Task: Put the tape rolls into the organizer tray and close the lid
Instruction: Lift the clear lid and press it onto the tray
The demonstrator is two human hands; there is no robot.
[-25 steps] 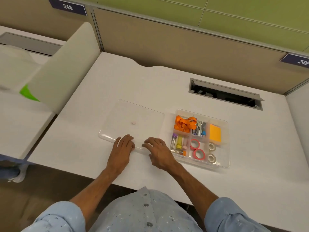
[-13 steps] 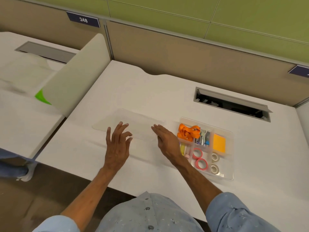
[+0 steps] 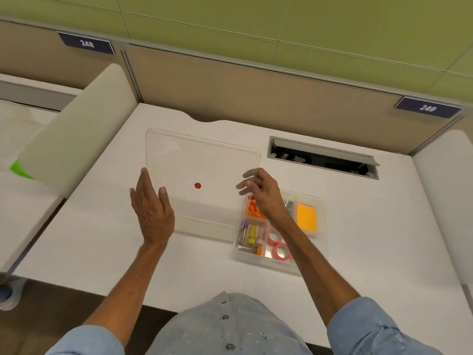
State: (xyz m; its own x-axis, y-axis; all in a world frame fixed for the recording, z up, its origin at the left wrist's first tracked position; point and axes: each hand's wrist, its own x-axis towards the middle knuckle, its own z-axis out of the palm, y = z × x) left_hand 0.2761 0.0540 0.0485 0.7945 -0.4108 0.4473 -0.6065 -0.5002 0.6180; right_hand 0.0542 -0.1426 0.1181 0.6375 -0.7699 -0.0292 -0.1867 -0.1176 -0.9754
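Observation:
A clear organizer tray (image 3: 323, 228) sits on the white desk, right of centre. Two pink tape rolls (image 3: 278, 244) lie in its front compartment; my right forearm hides the compartment beside them. The clear lid (image 3: 202, 160), with a red dot at its middle, is lifted and tilted up above the desk, left of the tray. My left hand (image 3: 151, 208) presses flat against the lid's left edge. My right hand (image 3: 261, 190) grips the lid's right edge, above the tray's rear-left corner.
The tray also holds an orange strap (image 3: 252, 207), an orange sticky pad (image 3: 306, 217), a yellow marker (image 3: 252, 234) and small metal clips. An open cable slot (image 3: 322, 160) lies behind the tray. A padded divider (image 3: 76, 129) stands at the left, partition walls behind.
The lid lay flat on the desk with my fingers at its near edge; both hands have lifted it, and it now stands tilted between them. The camera view has shifted.

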